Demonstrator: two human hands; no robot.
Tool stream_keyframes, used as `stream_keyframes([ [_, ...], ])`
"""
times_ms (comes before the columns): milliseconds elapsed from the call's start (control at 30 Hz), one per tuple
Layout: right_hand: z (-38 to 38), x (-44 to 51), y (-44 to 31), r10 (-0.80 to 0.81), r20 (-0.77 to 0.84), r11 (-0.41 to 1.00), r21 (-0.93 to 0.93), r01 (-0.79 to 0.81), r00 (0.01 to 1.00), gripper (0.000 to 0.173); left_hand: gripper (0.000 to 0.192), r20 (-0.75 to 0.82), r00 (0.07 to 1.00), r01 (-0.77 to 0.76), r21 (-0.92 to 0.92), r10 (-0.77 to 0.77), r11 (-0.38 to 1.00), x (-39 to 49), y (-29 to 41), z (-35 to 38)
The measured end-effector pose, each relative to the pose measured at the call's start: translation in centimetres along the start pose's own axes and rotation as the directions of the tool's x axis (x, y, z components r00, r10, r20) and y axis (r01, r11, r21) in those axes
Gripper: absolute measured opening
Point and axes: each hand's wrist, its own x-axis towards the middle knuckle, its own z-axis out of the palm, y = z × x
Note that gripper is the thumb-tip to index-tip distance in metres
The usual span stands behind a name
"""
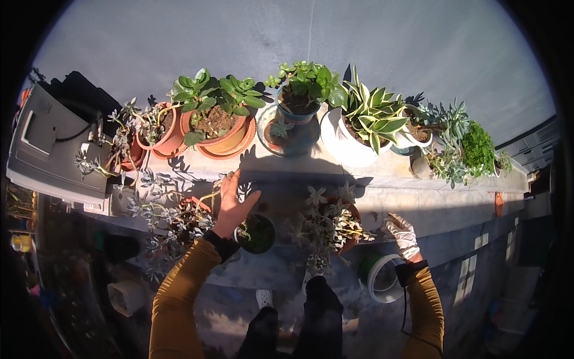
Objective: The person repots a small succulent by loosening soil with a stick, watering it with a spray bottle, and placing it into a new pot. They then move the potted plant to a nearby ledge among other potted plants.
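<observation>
My left hand (234, 202) is bare, its fingers spread and nothing in it. It is raised beside a trailing grey-green succulent (157, 211); a small dark round pot (256, 234) sits just right of its wrist. My right hand (402, 232) wears a whitish, soiled glove; its fingers look loosely extended, with nothing visible in them. Left of that hand, a potted succulent (320, 220) with pale rosettes spills over its terracotta-coloured pot (352, 215). Below the glove stands a white-rimmed bucket (385, 278). Whether either hand touches a plant cannot be told.
Along a pale ledge (287, 167) against the grey wall (287, 31) stand orange pots (219, 134), a blue pot (296, 110), a white pot (347, 143) with a variegated snake plant (374, 112), and further succulents (453, 130). A white appliance (54, 148) is at left; a square container (125, 296) sits lower left.
</observation>
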Motion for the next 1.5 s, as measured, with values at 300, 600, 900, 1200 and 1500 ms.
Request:
stream_keyframes([
  [300,-6.5,-27.8,8.0,0.202,-0.400,0.979,0.084,-0.184,0.894,0.028,0.022,-0.127,0.974,0.177,-0.109,-0.190,0.978,-20.5,-2.4,-16.3],
  [600,-1.9,-40.7,10.3,0.186,-0.479,0.937,0.350,-0.007,0.858,0.022,0.072,-0.363,0.591,0.775,0.006,-0.721,0.633,-43.3,-18.5,-26.6],
  [900,2.9,-38.2,3.6,0.072,-0.236,0.972,0.233,-0.016,0.969,0.025,0.080,-0.412,0.085,0.875,-0.404,-0.907,0.266,-60.1,-21.9,-28.2],
  [1200,8.6,-30.7,-0.7,0.038,0.048,0.995,0.088,-0.042,0.998,0.028,0.065,-0.380,0.108,0.615,-0.701,-0.919,0.362,-67.9,-18.5,-25.2],
  [1500,12.0,-26.3,3.3,0.124,0.322,0.991,-0.001,-0.131,0.939,0.034,0.046,-0.419,-0.168,0.556,-0.788,-0.892,0.266,-81.2,-10.8,-23.5],
])
